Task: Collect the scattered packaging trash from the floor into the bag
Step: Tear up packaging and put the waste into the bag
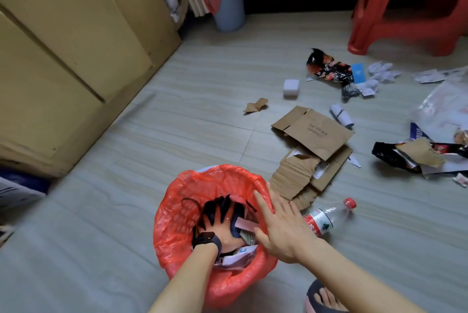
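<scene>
A red plastic bag (174, 224) lines a bin on the floor in front of me. My left hand (217, 224), with a dark watch on the wrist, is inside the bag, fingers spread flat on dark wrappers and paper. My right hand (281, 229) rests open on the bag's right rim, holding nothing. Flattened cardboard (314, 133) lies to the right of the bag. An empty clear bottle with a red cap (329, 216) lies beside my right hand. Black and red wrappers (329, 67), crumpled white paper (382, 72) and a second dark wrapper (395, 155) are scattered further right.
A big cardboard box (76, 47) stands at the left. A blue bin with a red liner (228, 1) stands by the far wall. A red plastic stool (405, 9) is at the back right. A white block (291, 87), a brown paper scrap (255, 105) and a clear plastic bag (445, 107) lie on the tiles. My foot in a slipper (324, 297) is at the bottom edge.
</scene>
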Available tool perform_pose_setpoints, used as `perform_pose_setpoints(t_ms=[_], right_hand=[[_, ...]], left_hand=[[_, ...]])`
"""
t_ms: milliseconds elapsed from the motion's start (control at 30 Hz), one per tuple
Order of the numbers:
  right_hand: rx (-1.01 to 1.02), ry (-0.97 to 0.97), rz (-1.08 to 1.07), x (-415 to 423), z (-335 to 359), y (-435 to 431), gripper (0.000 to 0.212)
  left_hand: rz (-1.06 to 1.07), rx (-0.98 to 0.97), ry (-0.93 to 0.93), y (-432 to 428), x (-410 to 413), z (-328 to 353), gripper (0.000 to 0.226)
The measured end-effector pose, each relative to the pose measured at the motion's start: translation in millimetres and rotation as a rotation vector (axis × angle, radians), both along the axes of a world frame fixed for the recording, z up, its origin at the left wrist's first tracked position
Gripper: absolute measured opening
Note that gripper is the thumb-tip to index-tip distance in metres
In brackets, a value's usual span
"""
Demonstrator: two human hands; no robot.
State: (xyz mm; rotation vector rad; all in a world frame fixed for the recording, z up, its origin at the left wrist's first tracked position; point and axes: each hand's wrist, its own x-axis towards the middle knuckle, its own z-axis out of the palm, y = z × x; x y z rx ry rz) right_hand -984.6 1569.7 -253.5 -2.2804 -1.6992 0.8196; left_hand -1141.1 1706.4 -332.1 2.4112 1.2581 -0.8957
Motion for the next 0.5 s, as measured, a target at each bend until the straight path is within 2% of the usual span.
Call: perform_pose_setpoints(t_ms=[67,133,267,400,500], right_hand=[[-0.019,-0.020,-0.006,2.5,-1.8,-2.5,0.083],[-0.045,-0.059,-0.010,6.4,-0.1,-5.8,0.086],[-0.041,-0.081,-0.020,10.7,15.7,-13.0,0.084],[0.078,-0.092,-0.060,15.4,55.9,-23.6,0.074],[0.114,-0.149,-0.117,38.9,85.8,-49.2,0.070]], left_hand=[[-0.043,-0.044,-0.044,3.2,-2.6,18.7,0.094],[0.065,-0.083,-0.059,4.1,-3.6,40.4,0.087],[0.022,-0.044,-0.168,-4.1,2.6,94.5,0.046],[-0.046,0.074,-0.271,-16.5,26.2,142.3,0.036],[-0.152,0.151,-0.369,-35.3,67.6,172.1,0.039]])
